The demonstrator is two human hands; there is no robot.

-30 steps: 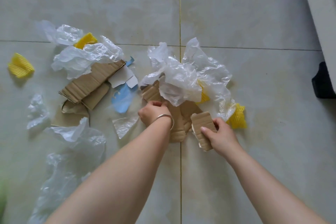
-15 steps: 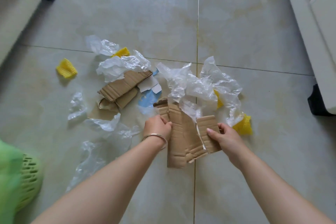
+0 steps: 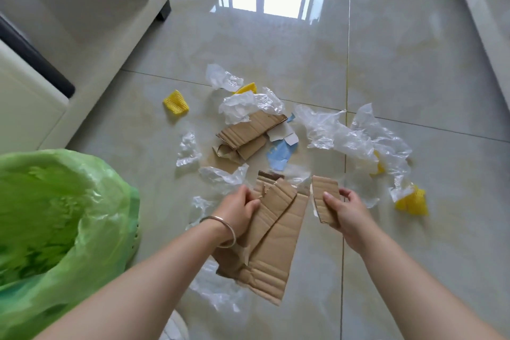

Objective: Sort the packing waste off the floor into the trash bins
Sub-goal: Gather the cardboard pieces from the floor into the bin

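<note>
The left hand (image 3: 239, 208) grips the big cardboard sheet (image 3: 271, 243), the right hand (image 3: 343, 208) pinches a small cardboard scrap (image 3: 324, 197); both likely go next into the green-lined bin (image 3: 55, 218) at near left.

Green bin liner (image 3: 55, 215) cut off by left edge, bin beneath hidden. Left hand's fingers (image 3: 249, 203) tucked behind large cardboard sheet (image 3: 271, 246), partly unseen. Clear film (image 3: 218, 288) below them partly covered.

The glossy tiled floor (image 3: 414, 63) carries scattered packing waste: a stack of cardboard pieces (image 3: 249, 134) under crumpled clear plastic (image 3: 248, 106), a blue-and-white paper scrap (image 3: 281, 153) beside it, a large clear plastic sheet (image 3: 356, 135) to the right, and yellow foam nets (image 3: 176, 102) lying apart at both sides.
</note>
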